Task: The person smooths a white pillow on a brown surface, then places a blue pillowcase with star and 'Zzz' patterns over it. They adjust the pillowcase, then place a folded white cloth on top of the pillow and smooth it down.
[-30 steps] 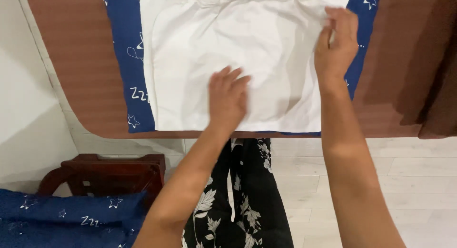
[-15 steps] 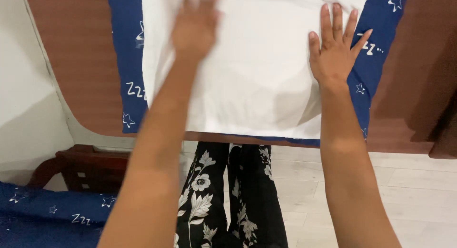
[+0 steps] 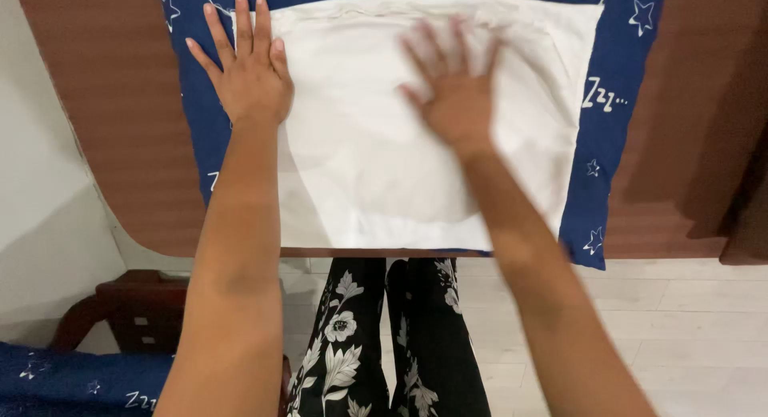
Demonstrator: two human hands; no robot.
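Note:
A white folded cloth [image 3: 376,177] lies flat on a dark blue fabric with white stars [image 3: 612,153], spread over a brown wooden table [image 3: 120,137]. My left hand [image 3: 248,73] rests flat, fingers spread, on the cloth's upper left corner and partly on the blue fabric. My right hand [image 3: 452,89] lies flat on the upper middle of the white cloth and is blurred by motion. Neither hand grips anything.
Below the table edge are my legs in black trousers with white flowers [image 3: 392,345]. A dark wooden stool [image 3: 120,313] stands at the lower left with more blue starred fabric [image 3: 72,381] beside it. Pale floor planks [image 3: 688,329] lie at right.
My left hand has moved from the cloth's middle to its upper left corner. My right hand has slid left from the right edge toward the cloth's upper middle.

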